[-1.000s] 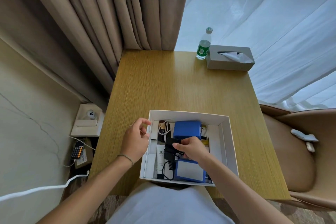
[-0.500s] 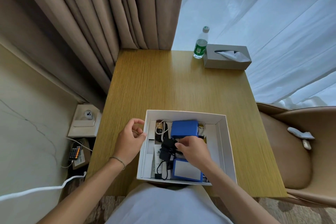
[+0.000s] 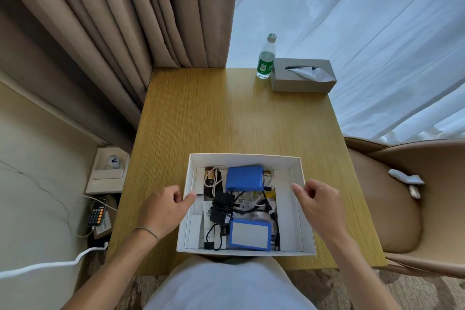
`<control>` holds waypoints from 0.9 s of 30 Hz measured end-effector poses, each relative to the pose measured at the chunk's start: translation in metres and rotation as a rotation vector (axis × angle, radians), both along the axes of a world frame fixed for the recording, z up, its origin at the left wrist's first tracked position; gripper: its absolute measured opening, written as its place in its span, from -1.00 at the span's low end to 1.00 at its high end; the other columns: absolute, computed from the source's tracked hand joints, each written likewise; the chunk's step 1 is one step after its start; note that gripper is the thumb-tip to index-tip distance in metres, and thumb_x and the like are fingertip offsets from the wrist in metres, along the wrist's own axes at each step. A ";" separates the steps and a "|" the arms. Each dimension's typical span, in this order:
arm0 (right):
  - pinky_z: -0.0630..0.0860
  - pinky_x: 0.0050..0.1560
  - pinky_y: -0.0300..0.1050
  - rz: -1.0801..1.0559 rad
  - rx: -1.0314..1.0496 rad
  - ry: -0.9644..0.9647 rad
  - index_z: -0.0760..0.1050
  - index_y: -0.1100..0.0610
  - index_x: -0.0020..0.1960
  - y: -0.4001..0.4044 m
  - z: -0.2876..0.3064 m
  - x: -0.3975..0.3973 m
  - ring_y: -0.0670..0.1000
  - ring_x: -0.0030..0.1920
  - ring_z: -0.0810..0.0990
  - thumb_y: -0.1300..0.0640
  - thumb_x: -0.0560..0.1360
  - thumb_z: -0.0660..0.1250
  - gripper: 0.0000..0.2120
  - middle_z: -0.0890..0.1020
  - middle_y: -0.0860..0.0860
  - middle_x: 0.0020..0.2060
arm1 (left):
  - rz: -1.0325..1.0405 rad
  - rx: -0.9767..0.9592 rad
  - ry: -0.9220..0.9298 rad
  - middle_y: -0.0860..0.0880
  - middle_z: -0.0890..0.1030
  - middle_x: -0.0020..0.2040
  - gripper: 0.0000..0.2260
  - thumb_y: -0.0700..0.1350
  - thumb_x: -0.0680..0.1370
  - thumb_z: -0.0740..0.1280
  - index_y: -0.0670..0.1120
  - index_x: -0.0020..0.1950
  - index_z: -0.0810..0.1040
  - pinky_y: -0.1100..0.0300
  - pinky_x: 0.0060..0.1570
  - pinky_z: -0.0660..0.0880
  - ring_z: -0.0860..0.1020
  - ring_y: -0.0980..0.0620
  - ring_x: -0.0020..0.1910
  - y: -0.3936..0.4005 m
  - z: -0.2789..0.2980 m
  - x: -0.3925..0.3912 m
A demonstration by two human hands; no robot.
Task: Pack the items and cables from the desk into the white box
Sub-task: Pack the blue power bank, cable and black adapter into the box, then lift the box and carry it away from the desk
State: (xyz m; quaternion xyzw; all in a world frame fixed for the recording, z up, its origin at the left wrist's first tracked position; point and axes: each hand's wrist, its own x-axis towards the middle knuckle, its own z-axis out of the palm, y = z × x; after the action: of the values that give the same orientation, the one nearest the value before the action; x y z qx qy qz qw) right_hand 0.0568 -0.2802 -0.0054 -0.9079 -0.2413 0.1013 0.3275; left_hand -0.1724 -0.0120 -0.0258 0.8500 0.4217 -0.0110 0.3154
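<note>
Pretty much done packing, I reckon. The white box [image 3: 245,158] sits at the desk's [image 3: 226,113] 6 o'clock edge, full of cables [image 3: 226,205] and blue cases [image 3: 244,178]. My left hand [image 3: 162,207] and right hand [image 3: 319,202] flank it, loosely curled, holding nothing. Only a bottle [image 3: 265,60] and tissue box [image 3: 302,75] left at 1 o'clock.

Wooden table [image 3: 214,118] carries an open white box [image 3: 245,157] at its near edge. A water bottle [image 3: 265,58] stands just beside a grey tissue box [image 3: 302,80] at the far right corner.
</note>
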 end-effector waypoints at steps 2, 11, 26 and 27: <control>0.29 -0.49 -0.15 -0.010 -0.024 0.009 0.33 0.09 -0.44 -0.009 -0.006 0.000 -0.10 -0.53 0.29 -0.01 0.51 0.46 -0.53 0.38 -0.08 -0.58 | -0.017 0.015 0.071 0.08 0.29 -0.51 -0.55 0.25 0.53 0.30 -0.03 -0.39 0.32 0.24 -0.46 0.19 0.24 0.08 -0.53 -0.004 -0.003 0.001; 0.23 -0.46 -0.13 -0.009 -0.163 0.139 0.40 0.15 -0.45 -0.027 -0.035 0.001 -0.06 -0.53 0.26 -0.05 0.56 0.38 -0.51 0.39 0.00 -0.58 | 0.082 0.009 0.068 0.05 0.23 -0.53 -0.55 -0.04 0.59 0.35 -0.03 -0.45 0.27 0.20 -0.42 0.17 0.19 0.06 -0.54 -0.013 -0.013 0.007; 0.17 -0.47 -0.14 -0.122 -0.086 0.119 0.20 0.02 -0.51 -0.023 -0.012 0.009 -0.10 -0.58 0.17 0.01 0.58 0.35 -0.44 0.24 -0.12 -0.63 | 0.073 0.016 -0.160 -0.01 0.28 -0.53 -0.59 -0.20 0.55 0.38 -0.17 -0.47 0.35 0.17 -0.42 0.21 0.25 0.03 -0.52 -0.010 0.020 0.034; 0.15 -0.49 -0.16 -0.141 -0.085 0.109 0.20 0.02 -0.52 -0.024 -0.009 0.006 -0.08 -0.59 0.17 0.00 0.58 0.35 -0.44 0.24 -0.11 -0.64 | 0.058 0.014 -0.173 0.00 0.26 -0.54 -0.58 -0.20 0.54 0.38 -0.12 -0.48 0.32 0.17 -0.42 0.20 0.24 0.03 -0.52 -0.007 0.021 0.036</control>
State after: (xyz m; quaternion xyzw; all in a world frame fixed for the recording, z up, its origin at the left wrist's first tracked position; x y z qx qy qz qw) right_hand 0.0627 -0.3037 -0.0143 -0.9289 -0.1543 0.1375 0.3075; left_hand -0.1369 -0.0190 -0.0047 0.8374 0.4176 0.0747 0.3447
